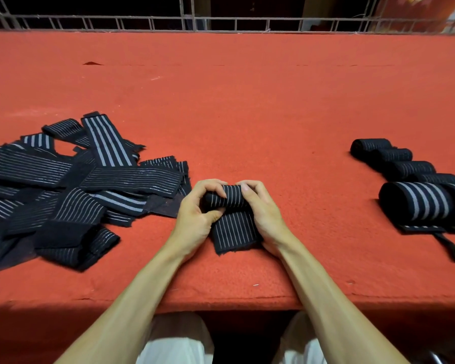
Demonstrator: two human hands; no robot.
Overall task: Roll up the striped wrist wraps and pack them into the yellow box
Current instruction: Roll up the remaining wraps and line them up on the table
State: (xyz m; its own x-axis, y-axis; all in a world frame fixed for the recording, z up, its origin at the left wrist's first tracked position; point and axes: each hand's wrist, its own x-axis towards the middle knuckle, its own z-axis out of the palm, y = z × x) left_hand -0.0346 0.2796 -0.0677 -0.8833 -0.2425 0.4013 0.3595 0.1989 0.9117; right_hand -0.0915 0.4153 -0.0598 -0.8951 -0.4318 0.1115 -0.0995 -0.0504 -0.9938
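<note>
A black elastic striped wrist wrap (pixel 231 228), half rolled, is held near the front edge of the red felt-covered table (pixel 247 114). Its roll is gripped by the curled fingers (pixel 216 189) of the left hand (pixel 195 214) and right hand (pixel 265 211), and its flat tail is laid on the felt. Just to the left, a pile of unrolled wraps (pixel 71 185) is heaped. Well to the right, six rolled wraps (pixel 413 169) are lined up, two of them broad-striped.

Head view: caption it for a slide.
Left hand and right hand roll a striped wrist wrap on the red table; unrolled pile left, finished rolls right.
</note>
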